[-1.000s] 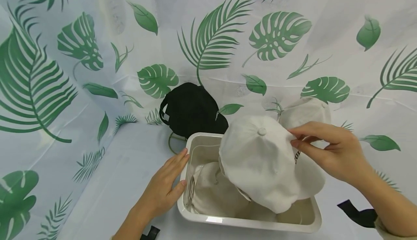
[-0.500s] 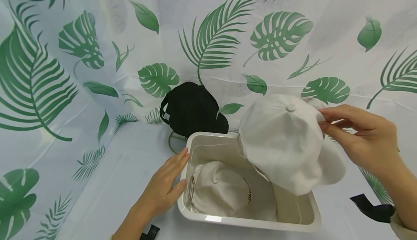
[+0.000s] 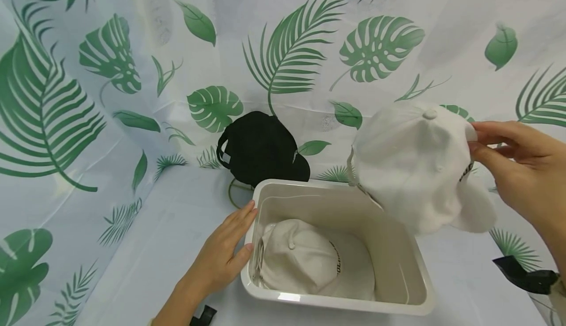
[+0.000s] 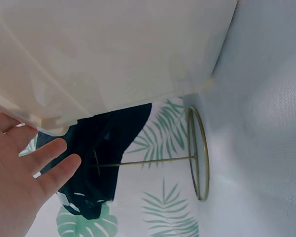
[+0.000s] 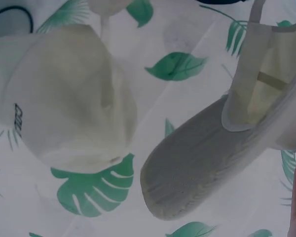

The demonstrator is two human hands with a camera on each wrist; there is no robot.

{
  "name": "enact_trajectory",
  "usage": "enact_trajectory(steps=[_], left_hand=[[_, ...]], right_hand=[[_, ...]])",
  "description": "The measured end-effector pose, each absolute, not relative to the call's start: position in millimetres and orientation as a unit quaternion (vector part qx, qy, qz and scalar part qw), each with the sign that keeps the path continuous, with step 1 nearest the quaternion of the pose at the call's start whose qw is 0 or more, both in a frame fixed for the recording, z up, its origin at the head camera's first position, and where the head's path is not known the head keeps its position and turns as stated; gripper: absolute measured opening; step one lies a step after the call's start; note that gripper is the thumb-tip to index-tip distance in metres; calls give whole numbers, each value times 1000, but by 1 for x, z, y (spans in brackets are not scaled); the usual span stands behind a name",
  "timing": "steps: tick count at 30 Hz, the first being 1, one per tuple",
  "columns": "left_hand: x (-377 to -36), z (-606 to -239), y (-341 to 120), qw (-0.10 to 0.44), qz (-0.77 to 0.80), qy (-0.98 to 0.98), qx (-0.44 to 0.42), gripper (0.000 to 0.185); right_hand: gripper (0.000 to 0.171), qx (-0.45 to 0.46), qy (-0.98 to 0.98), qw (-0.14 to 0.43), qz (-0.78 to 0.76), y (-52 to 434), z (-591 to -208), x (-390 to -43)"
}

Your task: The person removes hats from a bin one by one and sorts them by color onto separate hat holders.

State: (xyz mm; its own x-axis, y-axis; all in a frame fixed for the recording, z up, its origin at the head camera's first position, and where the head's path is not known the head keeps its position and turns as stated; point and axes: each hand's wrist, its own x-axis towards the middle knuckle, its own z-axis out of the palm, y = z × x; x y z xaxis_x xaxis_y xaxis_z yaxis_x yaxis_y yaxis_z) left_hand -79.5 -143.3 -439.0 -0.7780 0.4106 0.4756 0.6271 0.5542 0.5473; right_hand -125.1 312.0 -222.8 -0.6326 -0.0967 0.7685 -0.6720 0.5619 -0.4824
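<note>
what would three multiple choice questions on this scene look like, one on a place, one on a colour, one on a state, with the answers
1. Where does the cream cap lie?
A. inside the tub
B. on the wire stand
C. under the left hand

2. What colour is the cap on the stand behind the tub?
A. green
B. black
C. red

3. How is the white cap carried by the right hand?
A. resting flat on the cloth
B. lifted in the air, pinched by the fingers
C. lying in the tub

Answers:
1. A, the cream cap sits on the floor of the tub.
2. B, the cap on the stand is black.
3. B, the right hand pinches the white cap at its edge, clear of the tub and above its right side.

The left hand lies flat against the tub's left wall.
</note>
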Motion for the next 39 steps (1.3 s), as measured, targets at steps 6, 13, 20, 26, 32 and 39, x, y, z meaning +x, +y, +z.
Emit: enact_trajectory(steps=[6,13,20,26,32,39], left_hand=[[-80,-441,-144,157,-362,-869,-300,63],[-80,-442,-144,159,-362,-868,-299,63],[-79,-441,-144,157,-361,-869,-300,62],[-81,-443,-144,174,-358,-866,-303,61],[-81,-443,-144,170,-359,-867,-302,61],[-80,-442,-144,170,-358,-867,-302,61]], right_hand=[[24,219,-815,380,379,323,-220,-133],[30,180,-817,398,377,334,-217,-146],[32,157,-826,405,359,347,-217,-158],[33,135,-835,414,337,355,-221,-167],[36,108,-838,414,339,365,-225,-176],[42,53,-845,400,352,375,-235,-183]])
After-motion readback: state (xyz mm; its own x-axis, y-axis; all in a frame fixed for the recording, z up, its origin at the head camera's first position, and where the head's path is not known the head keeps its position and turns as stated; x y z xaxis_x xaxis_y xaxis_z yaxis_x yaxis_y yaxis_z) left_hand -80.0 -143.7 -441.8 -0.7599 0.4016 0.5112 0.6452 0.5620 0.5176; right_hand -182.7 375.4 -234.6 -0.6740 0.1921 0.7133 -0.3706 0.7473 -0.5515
